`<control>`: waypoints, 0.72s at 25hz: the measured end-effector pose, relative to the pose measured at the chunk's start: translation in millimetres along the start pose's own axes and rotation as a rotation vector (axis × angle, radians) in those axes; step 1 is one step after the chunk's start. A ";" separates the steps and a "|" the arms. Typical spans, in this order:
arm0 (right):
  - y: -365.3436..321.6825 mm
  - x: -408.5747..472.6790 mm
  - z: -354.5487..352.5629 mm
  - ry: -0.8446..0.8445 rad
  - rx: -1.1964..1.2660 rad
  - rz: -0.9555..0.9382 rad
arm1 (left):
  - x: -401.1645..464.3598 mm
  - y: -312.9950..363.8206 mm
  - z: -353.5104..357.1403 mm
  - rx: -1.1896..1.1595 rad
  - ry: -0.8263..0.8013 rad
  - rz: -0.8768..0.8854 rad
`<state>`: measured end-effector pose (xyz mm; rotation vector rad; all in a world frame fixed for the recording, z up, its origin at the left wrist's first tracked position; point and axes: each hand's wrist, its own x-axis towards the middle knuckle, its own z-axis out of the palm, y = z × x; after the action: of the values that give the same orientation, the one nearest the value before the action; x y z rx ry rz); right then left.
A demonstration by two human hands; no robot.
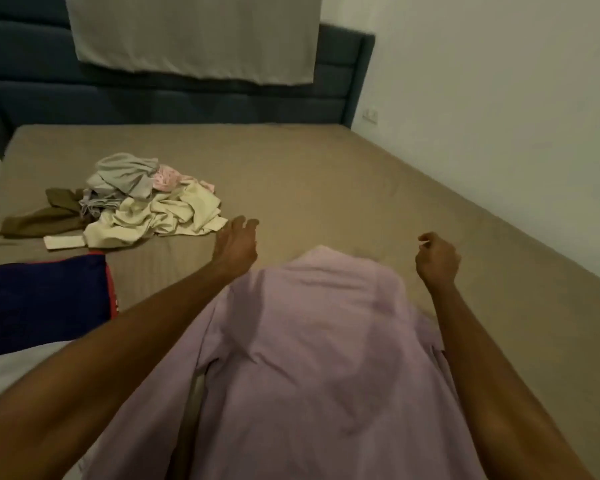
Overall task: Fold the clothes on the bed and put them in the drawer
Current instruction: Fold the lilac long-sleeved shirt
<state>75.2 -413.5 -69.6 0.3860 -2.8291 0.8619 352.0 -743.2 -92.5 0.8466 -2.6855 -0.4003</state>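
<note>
A navy garment (42,299) and an unfolded pile of clothes (142,199) lay on the bed (326,168) at left. The left hand (236,245) hovered, fingers loosely spread, beside the lilac shirt (312,358) lying in the middle; the right hand (437,259) curled its fingers, holding nothing.

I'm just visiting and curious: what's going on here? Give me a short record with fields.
place: bed with tan sheet, dark headboard
in front: pink shirt spread on the bed between the arms
left hand: fingers relaxed, holds nothing, beside the shirt's top
right hand: fingers curled, seems to hold nothing, beside the shirt's top
unfolded: pile of mixed clothes, far left
already folded: navy garment, near left
drawer: not in view
</note>
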 end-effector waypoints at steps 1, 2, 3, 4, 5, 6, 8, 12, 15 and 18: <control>3.8 -16.1 25.4 -0.025 0.003 -0.038 | -11.8 -0.3 24.7 -0.021 -0.048 0.069; 10.5 -33.5 47.8 -0.071 0.002 -0.097 | -26.8 -0.8 43.0 -0.057 -0.089 0.137; 23.7 -48.3 72.0 -0.134 -0.021 -0.156 | -40.9 -5.5 63.3 -0.068 -0.159 0.183; 36.5 -61.5 94.2 -0.198 -0.051 -0.201 | -54.0 -9.9 80.9 -0.056 -0.243 0.207; 48.4 -73.8 112.9 -0.284 -0.086 -0.220 | -64.9 -15.9 96.8 0.001 -0.311 0.217; 60.0 -85.4 130.1 -0.370 -0.131 -0.232 | -72.9 -23.6 109.6 0.067 -0.374 0.193; 76.0 -100.4 151.9 -0.418 -0.213 -0.227 | -74.9 -40.3 126.1 0.098 -0.412 0.098; 78.7 -92.3 155.2 -0.360 -0.143 -0.215 | -53.8 -56.6 123.1 0.009 -0.277 0.023; 57.1 -56.9 140.6 -0.181 0.030 -0.144 | -27.8 -56.2 111.5 0.052 -0.068 -0.064; 38.5 -10.0 145.8 -0.130 -0.060 -0.106 | 1.0 -54.7 102.8 0.100 -0.084 -0.111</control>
<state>62.5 -463.1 -211.7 0.5988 -2.9126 0.7559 342.1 -769.1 -205.7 1.0332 -2.7634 -0.3353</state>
